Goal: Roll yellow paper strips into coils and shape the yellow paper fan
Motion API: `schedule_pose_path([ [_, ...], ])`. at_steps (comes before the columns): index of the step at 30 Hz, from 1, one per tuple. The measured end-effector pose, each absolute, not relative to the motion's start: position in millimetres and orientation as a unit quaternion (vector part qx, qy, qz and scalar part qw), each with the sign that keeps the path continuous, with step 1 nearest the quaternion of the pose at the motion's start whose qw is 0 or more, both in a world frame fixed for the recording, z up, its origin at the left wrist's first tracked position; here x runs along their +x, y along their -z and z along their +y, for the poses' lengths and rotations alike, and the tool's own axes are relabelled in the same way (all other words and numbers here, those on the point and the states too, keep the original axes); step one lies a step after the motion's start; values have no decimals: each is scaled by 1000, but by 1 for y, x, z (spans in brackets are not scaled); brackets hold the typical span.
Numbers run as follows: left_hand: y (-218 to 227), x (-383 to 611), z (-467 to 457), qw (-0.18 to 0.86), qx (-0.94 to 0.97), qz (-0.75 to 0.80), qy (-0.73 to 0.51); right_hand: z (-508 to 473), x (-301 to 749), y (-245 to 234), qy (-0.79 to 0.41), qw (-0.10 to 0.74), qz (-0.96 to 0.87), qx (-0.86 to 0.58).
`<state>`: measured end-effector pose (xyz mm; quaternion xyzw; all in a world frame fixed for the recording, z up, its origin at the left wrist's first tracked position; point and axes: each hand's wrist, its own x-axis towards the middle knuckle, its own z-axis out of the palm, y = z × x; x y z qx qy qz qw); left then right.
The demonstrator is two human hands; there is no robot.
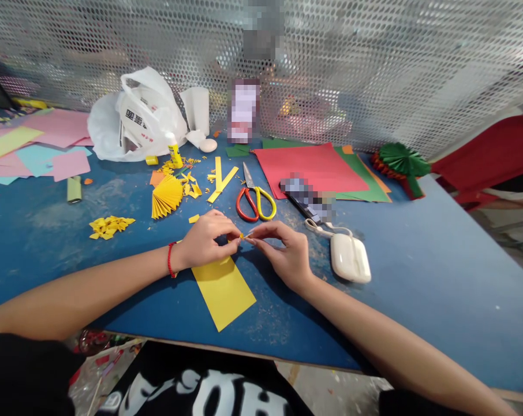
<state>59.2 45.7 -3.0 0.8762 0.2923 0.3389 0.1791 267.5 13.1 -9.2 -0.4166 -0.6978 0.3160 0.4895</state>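
Black shirt (201, 384), nearest. On the blue counter (421, 277), left to right: yellow trimmings (112, 227); yellow strip (223, 293) under the left hand (205, 241); tiny yellow scrap (242, 236) pinched between both hands' fingertips; right hand (285, 256); scissors (255, 202) beyond; earbud case (350, 258). Risk: a loosened pinch could drop the scrap among the trimmings.
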Motion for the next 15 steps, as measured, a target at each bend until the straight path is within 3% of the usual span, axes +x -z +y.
schedule_pose_path([
  [15, 4, 59, 44, 183, 874, 286, -347, 13, 270, 7, -225, 470, -771, -367],
])
